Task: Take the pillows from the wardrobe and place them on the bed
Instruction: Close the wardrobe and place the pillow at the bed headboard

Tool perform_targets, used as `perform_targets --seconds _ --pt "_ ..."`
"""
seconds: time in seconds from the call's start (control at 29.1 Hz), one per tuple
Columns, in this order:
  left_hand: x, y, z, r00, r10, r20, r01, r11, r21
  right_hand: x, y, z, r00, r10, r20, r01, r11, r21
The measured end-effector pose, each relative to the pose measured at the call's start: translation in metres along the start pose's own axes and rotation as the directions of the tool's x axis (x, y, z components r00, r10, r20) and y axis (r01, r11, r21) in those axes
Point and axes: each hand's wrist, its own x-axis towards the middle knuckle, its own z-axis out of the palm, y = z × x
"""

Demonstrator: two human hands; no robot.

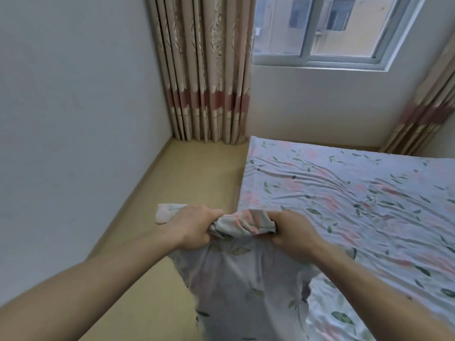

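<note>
I grip the pillow's point(236, 279) bunched top with both fists, left hand point(194, 228) and right hand point(293, 232); bed point(357, 193) at three o'clock.

Both hands grip the bunched top edge of a floral pillow point(236, 286), held up in front of the person. The left hand point(194, 228) and right hand point(293, 230) sit side by side, fingers curled round the gathered cloth point(242, 225) between them. A white corner point(166, 212) of the cloth sticks out to the left of the left grip. Below the grip the pillow hangs down, partly over the floor point(197, 173) and partly over the bed's near corner. The bed point(357, 193), under a wrinkled floral sheet, stretches right of and beyond the grip. Beyond it stand a curtain point(209, 70), a window point(327, 28) and a second curtain point(428, 114) at the far right.
</note>
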Motion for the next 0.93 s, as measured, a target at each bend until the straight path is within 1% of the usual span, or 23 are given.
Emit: perform_targets --seconds 0.1,0.14,0.17,0.24,0.34,0.45,0.51,0.55,0.65,0.72,0.75,0.82,0.86,0.93 --pt "0.009 -0.036 -0.006 1.000 -0.017 -0.007 0.017 1.000 -0.004 0.039 -0.008 0.014 1.000 -0.009 0.014 0.008 0.998 0.065" --pt "0.024 -0.072 -0.013 0.999 -0.040 -0.011 0.041 0.999 0.010 0.076 -0.015 0.026 1.000 -0.016 -0.007 0.016 0.995 0.098" --pt "0.027 -0.084 -0.017 0.999 -0.043 -0.025 0.044 0.999 0.010 0.087 -0.017 0.031 1.000 -0.015 -0.013 0.017 0.994 0.110" --pt "0.030 -0.099 -0.028 0.998 -0.026 -0.059 0.028 0.999 0.036 0.104 -0.024 0.032 0.999 -0.036 -0.007 0.036 0.993 0.109" --pt "0.049 -0.134 -0.041 0.998 -0.010 -0.070 0.015 0.997 0.071 0.149 -0.029 0.043 0.999 -0.041 0.021 0.039 0.993 0.111" --pt "0.085 -0.190 -0.062 0.996 0.010 -0.087 -0.002 0.996 0.089 0.213 -0.038 0.054 1.000 -0.020 0.018 0.017 0.990 0.142" --pt "0.108 -0.225 -0.073 0.997 0.016 -0.077 -0.009 0.996 0.084 0.254 -0.040 0.062 1.000 -0.011 0.010 0.009 0.986 0.166" --pt "0.113 -0.231 -0.076 0.998 0.023 -0.066 -0.017 0.996 0.082 0.261 -0.042 0.060 1.000 -0.013 0.019 0.010 0.985 0.175" --pt "0.148 -0.293 -0.087 0.999 0.029 -0.039 -0.028 0.999 0.032 0.331 -0.050 0.077 0.995 -0.015 0.095 -0.002 0.984 0.180" --pt "0.169 -0.333 -0.093 0.999 0.029 -0.028 -0.029 1.000 0.009 0.374 -0.061 0.088 0.994 -0.010 0.113 -0.013 0.981 0.196" --pt "0.182 -0.358 -0.098 0.999 0.032 -0.032 -0.032 0.999 -0.004 0.402 -0.068 0.094 0.994 -0.008 0.111 -0.015 0.978 0.209" --pt "0.198 -0.377 -0.107 0.997 0.075 -0.023 -0.075 0.997 0.012 0.431 -0.077 0.096 0.996 -0.024 0.083 0.006 0.978 0.210" --pt "0.201 -0.378 -0.109 0.997 0.083 0.000 -0.083 0.996 0.025 0.435 -0.079 0.098 0.995 -0.026 0.092 0.006 0.978 0.206" --pt "0.243 -0.423 -0.126 0.994 0.110 -0.004 -0.110 0.993 0.033 0.494 -0.082 0.104 0.999 -0.012 0.044 0.004 0.984 0.179"
